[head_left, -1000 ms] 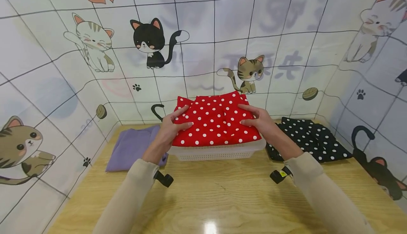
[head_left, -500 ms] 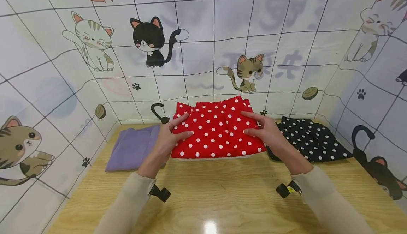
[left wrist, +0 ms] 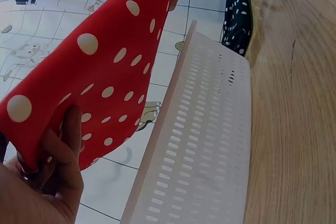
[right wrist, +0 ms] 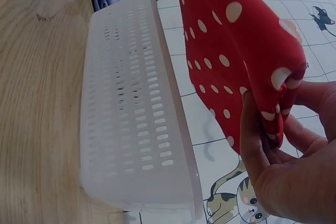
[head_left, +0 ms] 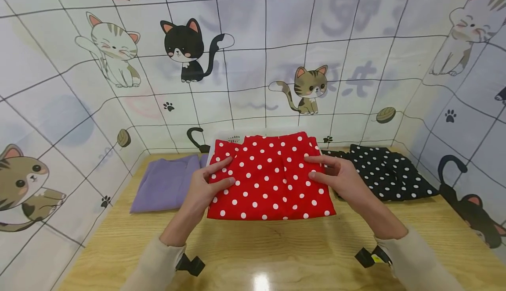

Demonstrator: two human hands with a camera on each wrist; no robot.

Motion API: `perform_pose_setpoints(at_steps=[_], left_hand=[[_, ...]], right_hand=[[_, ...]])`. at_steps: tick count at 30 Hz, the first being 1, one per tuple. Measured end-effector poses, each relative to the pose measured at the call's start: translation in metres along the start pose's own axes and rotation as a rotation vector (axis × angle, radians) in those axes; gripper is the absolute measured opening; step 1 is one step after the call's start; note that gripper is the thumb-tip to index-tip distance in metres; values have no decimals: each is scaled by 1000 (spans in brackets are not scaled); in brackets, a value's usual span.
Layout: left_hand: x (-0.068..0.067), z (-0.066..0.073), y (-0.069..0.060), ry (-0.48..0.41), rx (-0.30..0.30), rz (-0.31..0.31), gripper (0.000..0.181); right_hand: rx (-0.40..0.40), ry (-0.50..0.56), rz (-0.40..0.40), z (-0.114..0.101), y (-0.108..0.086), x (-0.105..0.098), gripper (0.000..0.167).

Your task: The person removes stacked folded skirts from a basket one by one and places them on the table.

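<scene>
A folded red cloth with white polka dots hangs in the air between both hands. My left hand grips its left side, thumb on the near face and other fingers partly behind. On the opposite side my right hand pinches the cloth the same way. Both wrist views show the fabric raised above and in front of a white perforated plastic basket, apart from its rim. From the head view the cloth hides nearly all of the basket. Whether the cloth is a garment cannot be told.
A folded purple cloth lies on the wooden table at the left. Black cloth with white dots lies at the right. Behind stands a backdrop with a grid and printed cats.
Both hands have drawn the red dotted cloth back from over the basket, toward the person. It appears larger and lower in the head view. The purple and black cloths have stayed put.
</scene>
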State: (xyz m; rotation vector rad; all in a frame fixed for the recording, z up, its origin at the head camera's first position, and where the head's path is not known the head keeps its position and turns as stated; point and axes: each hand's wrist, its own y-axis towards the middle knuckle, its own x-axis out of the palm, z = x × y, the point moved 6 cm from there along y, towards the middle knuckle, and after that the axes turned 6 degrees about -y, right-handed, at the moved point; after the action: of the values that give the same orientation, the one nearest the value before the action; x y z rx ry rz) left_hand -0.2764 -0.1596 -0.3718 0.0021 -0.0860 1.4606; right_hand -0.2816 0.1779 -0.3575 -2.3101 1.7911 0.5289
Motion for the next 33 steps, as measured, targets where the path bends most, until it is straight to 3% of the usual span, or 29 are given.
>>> perform_pose_setpoints(at_steps=[8,15,22,26,31,33], left_hand=[[2,-1,-16,4,-6,-5,54],[0,-2,-21,96,18,-27,43],[6,-3,-28,144,60,-195,45],[10,-5,-33,164,19,-291,50],[19,-12,-38,202,-35,-459,59],[21,-15,-39,205,-50,-491,60]], right_hand=[[-91,10,-74,-7,-11,1,56],[-108,50,-184,-5,-19,2,59],[-86,32,-261,2,-27,4,52],[-92,15,-287,5,-29,5,45],[-87,19,-343,8,-33,5,41],[-82,20,-373,9,-34,5,41]])
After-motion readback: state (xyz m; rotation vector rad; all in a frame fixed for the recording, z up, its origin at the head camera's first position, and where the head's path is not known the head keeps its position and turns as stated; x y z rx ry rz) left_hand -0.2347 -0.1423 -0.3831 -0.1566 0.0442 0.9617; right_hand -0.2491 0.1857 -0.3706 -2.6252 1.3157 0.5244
